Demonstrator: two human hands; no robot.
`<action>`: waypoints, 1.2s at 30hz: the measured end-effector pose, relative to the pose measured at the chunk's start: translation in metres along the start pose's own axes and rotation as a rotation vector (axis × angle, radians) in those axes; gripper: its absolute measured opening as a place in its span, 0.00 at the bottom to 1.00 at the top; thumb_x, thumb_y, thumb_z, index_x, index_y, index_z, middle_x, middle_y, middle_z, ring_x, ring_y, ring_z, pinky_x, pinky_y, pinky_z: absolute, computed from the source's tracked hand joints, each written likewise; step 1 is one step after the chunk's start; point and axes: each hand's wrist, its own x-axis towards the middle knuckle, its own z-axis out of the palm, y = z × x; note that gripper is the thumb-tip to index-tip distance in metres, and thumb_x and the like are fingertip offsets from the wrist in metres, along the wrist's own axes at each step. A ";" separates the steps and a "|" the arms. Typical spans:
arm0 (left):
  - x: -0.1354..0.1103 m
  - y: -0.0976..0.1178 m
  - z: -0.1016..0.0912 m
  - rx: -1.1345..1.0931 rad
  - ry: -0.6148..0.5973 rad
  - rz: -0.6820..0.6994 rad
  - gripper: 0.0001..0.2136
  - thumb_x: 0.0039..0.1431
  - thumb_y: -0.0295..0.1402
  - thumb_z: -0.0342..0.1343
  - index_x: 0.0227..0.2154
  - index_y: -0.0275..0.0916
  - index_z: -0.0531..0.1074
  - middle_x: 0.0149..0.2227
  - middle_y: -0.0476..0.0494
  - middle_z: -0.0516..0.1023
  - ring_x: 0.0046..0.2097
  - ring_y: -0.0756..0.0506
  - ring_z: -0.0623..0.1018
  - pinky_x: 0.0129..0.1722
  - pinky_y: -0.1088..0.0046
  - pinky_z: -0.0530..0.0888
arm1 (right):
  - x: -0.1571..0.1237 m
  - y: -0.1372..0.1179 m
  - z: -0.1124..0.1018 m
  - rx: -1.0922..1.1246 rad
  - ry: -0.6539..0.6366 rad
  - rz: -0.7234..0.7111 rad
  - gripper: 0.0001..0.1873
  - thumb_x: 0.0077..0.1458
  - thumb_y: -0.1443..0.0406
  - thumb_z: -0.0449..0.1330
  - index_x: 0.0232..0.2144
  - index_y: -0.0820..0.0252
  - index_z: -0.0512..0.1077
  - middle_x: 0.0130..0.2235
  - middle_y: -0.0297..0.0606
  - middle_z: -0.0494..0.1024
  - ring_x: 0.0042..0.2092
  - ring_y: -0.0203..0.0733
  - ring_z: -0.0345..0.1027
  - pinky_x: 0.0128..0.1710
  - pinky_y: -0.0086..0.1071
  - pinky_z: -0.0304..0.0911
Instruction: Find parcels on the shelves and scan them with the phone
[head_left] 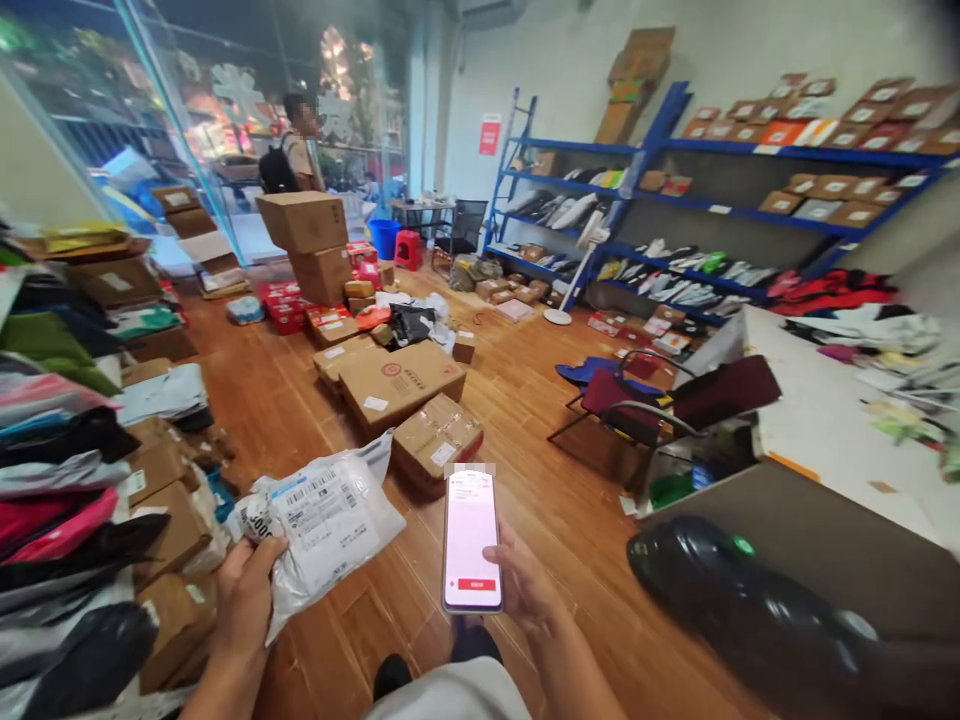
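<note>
A white plastic mailer bag [334,520] with a printed shipping label is gripped at its left end by my left hand [249,580], thumb on top. My right hand [517,575] holds a smartphone [472,545] upright, its thumb lying over the right edge of the screen. The lit screen is mostly white, with a red button near the bottom; its text is too small to read. Just beyond the phone, a taped cardboard box [438,437] rests on the wooden floor, next to a larger flat carton [401,385].
Piled parcels [67,500] line the left side. Blue shelves [750,210] loaded with packages stand along the back wall. To the right are a dark red chair [675,400], a white-topped desk [847,430] and a black seat-like object [742,600]. A person [296,150] with a backpack appears by the glass front.
</note>
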 end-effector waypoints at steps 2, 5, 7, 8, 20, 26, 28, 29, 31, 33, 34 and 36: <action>0.001 0.000 0.017 0.016 -0.039 -0.064 0.14 0.26 0.38 0.60 0.21 0.40 0.66 0.15 0.56 0.68 0.21 0.49 0.70 0.20 0.75 0.67 | 0.005 -0.004 -0.007 0.033 0.139 -0.043 0.27 0.31 0.61 0.69 0.39 0.56 0.70 0.33 0.34 0.79 0.31 0.40 0.69 0.32 0.33 0.63; 0.003 -0.006 0.045 0.038 -0.100 -0.124 0.16 0.24 0.38 0.60 0.22 0.40 0.67 0.17 0.55 0.70 0.26 0.45 0.74 0.22 0.74 0.67 | 0.020 -0.009 -0.025 0.082 0.301 -0.065 0.25 0.32 0.55 0.71 0.33 0.56 0.69 0.28 0.32 0.77 0.29 0.40 0.67 0.31 0.33 0.63; 0.004 -0.012 0.067 0.059 -0.132 -0.137 0.17 0.25 0.38 0.60 0.24 0.40 0.67 0.18 0.54 0.72 0.28 0.43 0.75 0.24 0.73 0.67 | 0.035 -0.014 -0.043 0.130 0.383 -0.057 0.25 0.31 0.51 0.71 0.30 0.57 0.69 0.24 0.31 0.75 0.25 0.38 0.65 0.28 0.32 0.61; 0.003 -0.015 0.079 0.071 -0.139 -0.140 0.17 0.25 0.38 0.60 0.24 0.40 0.68 0.18 0.54 0.72 0.28 0.43 0.75 0.25 0.72 0.68 | 0.044 -0.017 -0.053 0.155 0.422 -0.051 0.25 0.31 0.50 0.71 0.28 0.57 0.69 0.22 0.30 0.73 0.24 0.38 0.64 0.27 0.31 0.59; -0.020 -0.046 0.263 0.183 -0.123 -0.179 0.17 0.23 0.37 0.61 0.23 0.38 0.70 0.15 0.55 0.68 0.22 0.48 0.68 0.22 0.73 0.65 | 0.117 -0.134 -0.190 0.295 0.329 0.001 0.26 0.41 0.43 0.62 0.28 0.60 0.72 0.24 0.34 0.76 0.26 0.39 0.67 0.30 0.32 0.62; -0.042 -0.031 0.354 0.109 -0.072 -0.280 0.14 0.23 0.36 0.59 0.21 0.39 0.68 0.14 0.56 0.67 0.17 0.51 0.64 0.17 0.75 0.58 | 0.127 -0.192 -0.235 0.220 0.335 -0.097 0.19 0.36 0.54 0.66 0.28 0.60 0.69 0.27 0.34 0.77 0.31 0.42 0.70 0.35 0.33 0.62; -0.043 -0.029 0.381 0.114 -0.096 -0.264 0.14 0.24 0.35 0.59 0.20 0.39 0.68 0.13 0.57 0.66 0.17 0.52 0.63 0.16 0.75 0.58 | 0.134 -0.203 -0.246 0.209 0.408 -0.178 0.20 0.34 0.54 0.68 0.26 0.58 0.67 0.27 0.32 0.76 0.32 0.41 0.70 0.34 0.32 0.61; -0.042 -0.028 0.394 0.129 -0.112 -0.242 0.13 0.24 0.35 0.58 0.20 0.39 0.68 0.13 0.57 0.66 0.17 0.52 0.62 0.16 0.75 0.57 | 0.139 -0.209 -0.252 0.195 0.436 -0.207 0.20 0.34 0.54 0.69 0.26 0.58 0.67 0.26 0.31 0.76 0.31 0.41 0.69 0.33 0.31 0.61; -0.041 -0.027 0.421 0.167 -0.157 -0.209 0.12 0.25 0.35 0.58 0.19 0.39 0.67 0.12 0.57 0.65 0.17 0.52 0.61 0.16 0.75 0.56 | 0.149 -0.220 -0.262 0.169 0.480 -0.244 0.21 0.34 0.52 0.69 0.27 0.58 0.67 0.26 0.30 0.75 0.29 0.39 0.68 0.30 0.30 0.60; -0.039 -0.027 0.448 0.184 -0.202 -0.196 0.12 0.25 0.35 0.57 0.20 0.39 0.67 0.13 0.57 0.65 0.17 0.52 0.62 0.16 0.75 0.57 | 0.161 -0.234 -0.271 0.173 0.516 -0.271 0.21 0.35 0.51 0.68 0.27 0.57 0.67 0.25 0.29 0.74 0.28 0.39 0.68 0.30 0.30 0.60; -0.036 -0.027 0.462 0.184 -0.222 -0.196 0.12 0.25 0.35 0.58 0.20 0.39 0.67 0.13 0.57 0.66 0.17 0.52 0.62 0.16 0.75 0.57 | 0.168 -0.241 -0.276 0.182 0.532 -0.283 0.21 0.35 0.51 0.67 0.26 0.57 0.67 0.24 0.29 0.74 0.28 0.38 0.68 0.30 0.30 0.60; -0.028 -0.029 0.490 0.169 -0.256 -0.199 0.12 0.25 0.35 0.58 0.19 0.39 0.66 0.14 0.57 0.67 0.17 0.52 0.62 0.15 0.76 0.58 | 0.185 -0.258 -0.286 0.190 0.555 -0.304 0.21 0.36 0.50 0.66 0.25 0.56 0.66 0.24 0.29 0.74 0.28 0.38 0.67 0.30 0.30 0.61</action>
